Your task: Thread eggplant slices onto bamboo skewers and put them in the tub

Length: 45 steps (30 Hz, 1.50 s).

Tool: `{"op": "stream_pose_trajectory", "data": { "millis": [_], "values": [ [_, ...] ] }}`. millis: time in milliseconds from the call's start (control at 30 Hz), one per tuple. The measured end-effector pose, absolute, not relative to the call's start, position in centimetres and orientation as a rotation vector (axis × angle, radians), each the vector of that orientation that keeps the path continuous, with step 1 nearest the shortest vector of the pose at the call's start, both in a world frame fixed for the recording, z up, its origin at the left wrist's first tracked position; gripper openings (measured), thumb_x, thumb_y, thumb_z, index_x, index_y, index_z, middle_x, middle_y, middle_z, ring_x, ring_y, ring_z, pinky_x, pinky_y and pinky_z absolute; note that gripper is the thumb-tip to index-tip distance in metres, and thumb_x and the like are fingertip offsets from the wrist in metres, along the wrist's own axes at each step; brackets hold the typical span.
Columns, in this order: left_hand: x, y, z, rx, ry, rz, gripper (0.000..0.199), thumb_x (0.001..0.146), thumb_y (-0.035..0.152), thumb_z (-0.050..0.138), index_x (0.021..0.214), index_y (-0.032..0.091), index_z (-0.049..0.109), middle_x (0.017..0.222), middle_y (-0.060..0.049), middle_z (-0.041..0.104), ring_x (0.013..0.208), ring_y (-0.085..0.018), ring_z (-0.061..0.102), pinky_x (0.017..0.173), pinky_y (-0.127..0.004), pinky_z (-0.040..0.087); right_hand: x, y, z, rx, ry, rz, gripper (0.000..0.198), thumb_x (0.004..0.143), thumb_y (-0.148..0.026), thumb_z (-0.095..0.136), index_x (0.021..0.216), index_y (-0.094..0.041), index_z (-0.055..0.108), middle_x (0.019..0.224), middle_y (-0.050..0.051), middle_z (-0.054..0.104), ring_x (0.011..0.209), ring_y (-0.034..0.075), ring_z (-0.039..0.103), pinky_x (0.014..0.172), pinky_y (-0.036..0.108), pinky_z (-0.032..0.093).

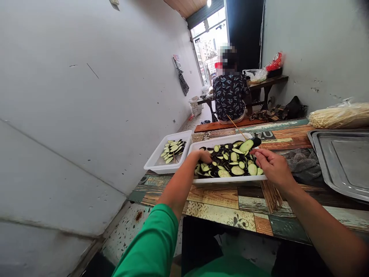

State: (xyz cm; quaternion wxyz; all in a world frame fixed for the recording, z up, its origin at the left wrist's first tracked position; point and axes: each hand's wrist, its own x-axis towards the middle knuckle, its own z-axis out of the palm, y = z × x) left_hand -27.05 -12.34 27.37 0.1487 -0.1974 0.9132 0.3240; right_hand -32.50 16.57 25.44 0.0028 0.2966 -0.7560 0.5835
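Note:
My right hand is closed on a thin wooden skewer at the right end of a white tray. Eggplant slices with dark skin and pale green flesh are threaded on it, and its bare tip points up and away to the left. My left hand reaches down into the left side of the same tray, among loose eggplant slices. Its fingertips are hidden there, so I cannot see whether they grip a slice.
Left of it, another white tray holds skewered slices. Bare skewers lie near my right wrist. Further right are a grey cloth, metal trays and a bagged bundle of sticks. A person sits ahead, back turned.

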Motion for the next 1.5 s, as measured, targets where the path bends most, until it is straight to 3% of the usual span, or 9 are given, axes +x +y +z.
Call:
{"op": "stream_pose_trajectory", "data": {
  "millis": [100,267,500,767,933,1067,1200,1300,1500],
  "values": [
    [-26.7,-11.8,27.6,-0.503,2.306,1.243,0.010,0.065,0.021,0.078,0.070,0.017,0.072,0.066,-0.006,0.070,0.067,-0.021,0.067,0.067,-0.030,0.054,-32.4,16.6,25.7,0.938,-2.369,1.824,0.042,0.084,-0.043,0.050,0.097,-0.013,0.076,0.057,0.003,0.060,0.050,0.015,0.052,0.047,0.025,0.036],
    [-27.2,-10.7,28.8,-0.389,1.905,1.780,0.036,0.078,0.049,0.071,0.090,0.015,0.073,0.082,-0.007,0.073,0.069,-0.017,0.067,0.064,-0.027,0.054,-32.2,16.6,25.8,0.928,-2.368,1.849,0.041,0.084,-0.043,0.051,0.097,-0.013,0.076,0.056,0.002,0.060,0.050,0.014,0.052,0.046,0.024,0.035],
    [-27.7,-11.0,29.2,-0.298,1.936,2.257,0.037,0.081,0.029,0.072,0.115,0.015,0.067,0.098,-0.009,0.073,0.081,-0.015,0.067,0.077,-0.028,0.054,-32.1,16.7,25.7,0.893,-2.395,1.873,0.042,0.085,-0.045,0.051,0.100,-0.014,0.075,0.060,0.003,0.061,0.052,0.015,0.053,0.046,0.024,0.035],
    [-28.1,-11.2,27.9,-0.008,2.239,1.922,0.057,0.072,0.017,0.075,0.127,0.019,0.063,0.119,-0.013,0.070,0.090,-0.013,0.064,0.080,-0.024,0.046,-32.2,16.6,25.5,0.886,-2.376,1.960,0.041,0.084,-0.046,0.053,0.100,-0.015,0.074,0.064,0.003,0.062,0.053,0.014,0.053,0.047,0.024,0.037],
    [-28.6,-9.8,27.2,-0.113,2.726,1.305,0.034,0.073,0.035,0.076,0.101,0.017,0.076,0.092,-0.003,0.074,0.084,-0.015,0.061,0.079,-0.024,0.045,-32.5,16.6,25.2,0.883,-2.372,1.905,0.041,0.084,-0.047,0.053,0.100,-0.015,0.074,0.060,0.002,0.061,0.053,0.015,0.053,0.047,0.025,0.037],
    [-29.1,-9.3,27.0,-0.132,2.826,1.136,0.018,0.068,0.026,0.078,0.083,0.016,0.076,0.072,0.000,0.070,0.071,-0.014,0.059,0.074,-0.024,0.045,-32.3,16.7,25.5,0.936,-2.367,1.857,0.040,0.086,-0.045,0.051,0.098,-0.015,0.074,0.054,0.001,0.057,0.048,0.014,0.050,0.044,0.024,0.034],
    [-29.2,-9.5,27.6,-0.508,2.814,1.684,0.011,0.076,0.023,0.073,0.083,0.015,0.069,0.075,-0.001,0.068,0.070,-0.012,0.060,0.071,-0.022,0.048,-31.7,16.9,25.8,1.055,-2.430,1.658,0.041,0.087,-0.045,0.048,0.098,-0.015,0.075,0.053,0.001,0.059,0.046,0.014,0.050,0.045,0.026,0.035],
    [-29.0,-9.6,28.1,-0.661,2.369,2.172,0.019,0.086,0.032,0.066,0.096,0.017,0.059,0.080,-0.003,0.068,0.066,-0.012,0.064,0.062,-0.023,0.050,-31.2,16.9,25.7,1.127,-2.475,1.440,0.038,0.086,-0.042,0.047,0.096,-0.019,0.076,0.059,0.003,0.066,0.051,0.017,0.055,0.050,0.028,0.040],
    [-29.1,-10.0,28.7,-0.742,1.902,2.602,0.011,0.089,0.021,0.062,0.094,0.015,0.053,0.076,-0.007,0.066,0.058,-0.011,0.064,0.047,-0.015,0.042,-31.3,17.0,25.5,1.135,-2.514,1.291,0.036,0.085,-0.041,0.047,0.094,-0.023,0.078,0.078,0.006,0.076,0.068,0.023,0.066,0.059,0.031,0.046]
  ]
}}
